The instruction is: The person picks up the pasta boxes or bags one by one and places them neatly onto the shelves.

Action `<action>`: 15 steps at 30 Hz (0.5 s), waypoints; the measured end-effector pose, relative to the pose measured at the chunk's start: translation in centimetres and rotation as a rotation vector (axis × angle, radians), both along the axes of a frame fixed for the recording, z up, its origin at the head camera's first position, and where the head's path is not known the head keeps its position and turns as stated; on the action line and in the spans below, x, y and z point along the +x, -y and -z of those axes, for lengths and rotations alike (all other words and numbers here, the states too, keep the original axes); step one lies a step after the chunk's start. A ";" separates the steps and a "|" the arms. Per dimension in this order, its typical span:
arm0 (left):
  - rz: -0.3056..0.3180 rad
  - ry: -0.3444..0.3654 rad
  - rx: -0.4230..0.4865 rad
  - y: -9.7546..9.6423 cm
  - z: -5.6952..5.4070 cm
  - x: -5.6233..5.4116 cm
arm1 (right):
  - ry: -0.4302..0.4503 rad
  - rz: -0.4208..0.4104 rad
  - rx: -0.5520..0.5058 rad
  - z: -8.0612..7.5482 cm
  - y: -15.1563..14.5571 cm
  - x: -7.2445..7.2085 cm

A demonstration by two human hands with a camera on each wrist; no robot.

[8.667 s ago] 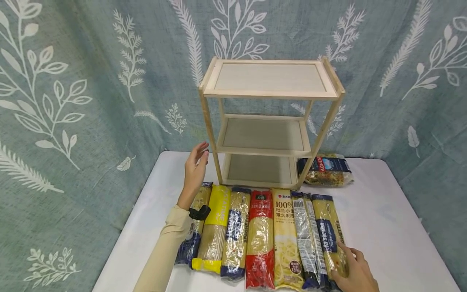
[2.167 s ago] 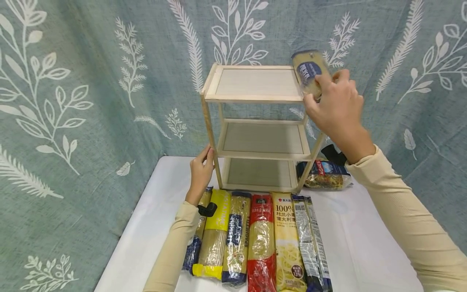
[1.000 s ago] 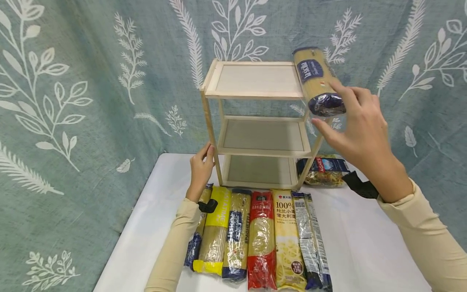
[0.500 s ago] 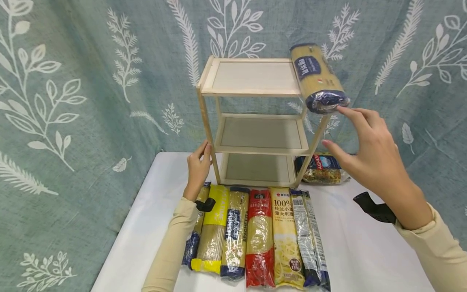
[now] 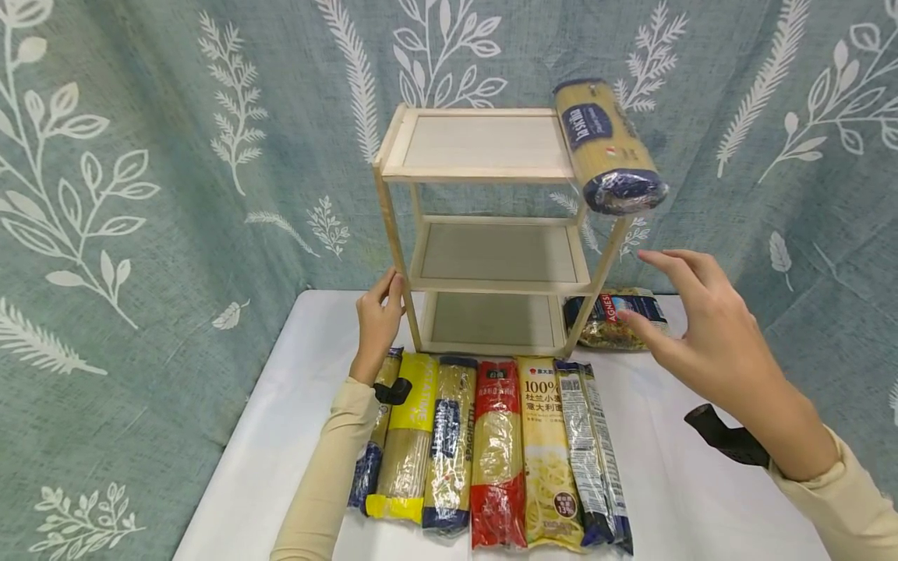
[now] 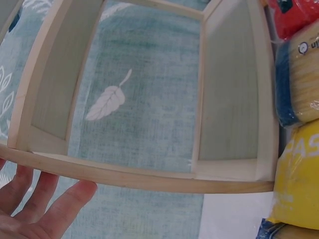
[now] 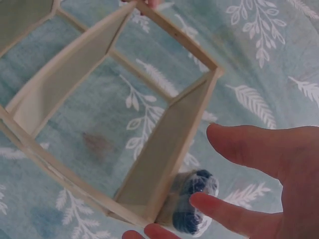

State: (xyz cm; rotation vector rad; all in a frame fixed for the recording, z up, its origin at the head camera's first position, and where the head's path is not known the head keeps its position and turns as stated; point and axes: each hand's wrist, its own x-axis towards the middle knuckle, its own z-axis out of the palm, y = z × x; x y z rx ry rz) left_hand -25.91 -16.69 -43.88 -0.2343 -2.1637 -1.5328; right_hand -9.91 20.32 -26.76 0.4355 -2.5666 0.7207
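Note:
A small three-tier wooden shelf rack (image 5: pixel 491 173) stands at the back of the table. My left hand (image 5: pixel 379 319) holds its left front post, fingertips at the wood; in the left wrist view the fingers (image 6: pixel 65 209) meet the post's outer edge. On the top tier's right end lies a spaghetti pack (image 5: pixel 606 144) with a navy label, its near end jutting past the front edge. My right hand (image 5: pixel 722 335) hangs in the air below and right of that pack, thumb and fingers spread, holding nothing. In the right wrist view the pack's navy end (image 7: pixel 192 201) shows beyond the fingers.
Several pasta packs lie side by side before the rack, among them a yellow one (image 5: pixel 414 436), a red one (image 5: pixel 498 452) and a cream one (image 5: pixel 550 460). An Agnesi pasta bag (image 5: pixel 617 319) sits behind the right post. Patterned curtains (image 5: pixel 140 234) enclose the white table (image 5: pixel 701 467).
My right hand lifted the spaghetti pack from the row's right end onto the top tier, let go, and drew back down and right. My left hand came to the rack's post.

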 end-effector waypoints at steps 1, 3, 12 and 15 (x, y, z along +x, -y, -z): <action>0.000 0.002 0.002 0.0 0.0 0.0 | 0.001 -0.005 0.003 0.2 0.0 0.1; 0.002 0.005 0.001 0.0 0.1 0.0 | 0.000 -0.017 0.017 0.6 -0.1 0.3; -0.004 -0.018 0.003 -0.1 0.2 0.0 | 0.002 -0.058 0.074 2.6 -0.3 1.3; 0.003 -0.015 0.005 -0.1 0.1 0.0 | 0.008 -0.065 0.077 3.5 -0.4 1.7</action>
